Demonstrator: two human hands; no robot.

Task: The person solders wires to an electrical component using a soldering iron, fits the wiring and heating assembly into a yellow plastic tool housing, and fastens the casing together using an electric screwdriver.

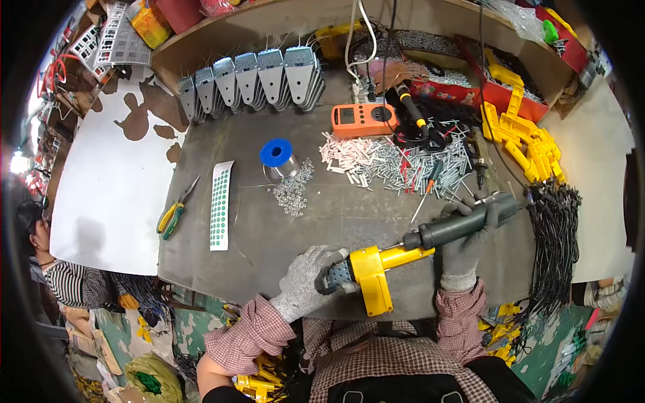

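Observation:
My gloved left hand (304,283) is closed round the grey dotted end piece (339,273) of a yellow plastic housing (371,285), near the table's front edge. In my gloved right hand (463,250) is a dark green electric screwdriver (443,230), lying nearly level above the housing's yellow handle. Its thin bit points left into the housing's upper part; whether it sits on a screw is too small to tell. Beyond my right hand lie loose long screws (430,164) and a small screwdriver with a green and orange handle (435,173).
An orange multimeter (363,119), pink sleeves (346,156), a blue-rimmed solder spool (277,154), pliers (176,213) and a green-dotted sticker sheet (220,208) lie on the table. Grey metal brackets (269,77) stand behind. Yellow housings (531,144) and black cables (554,235) sit right. Another person (67,279) is at far left.

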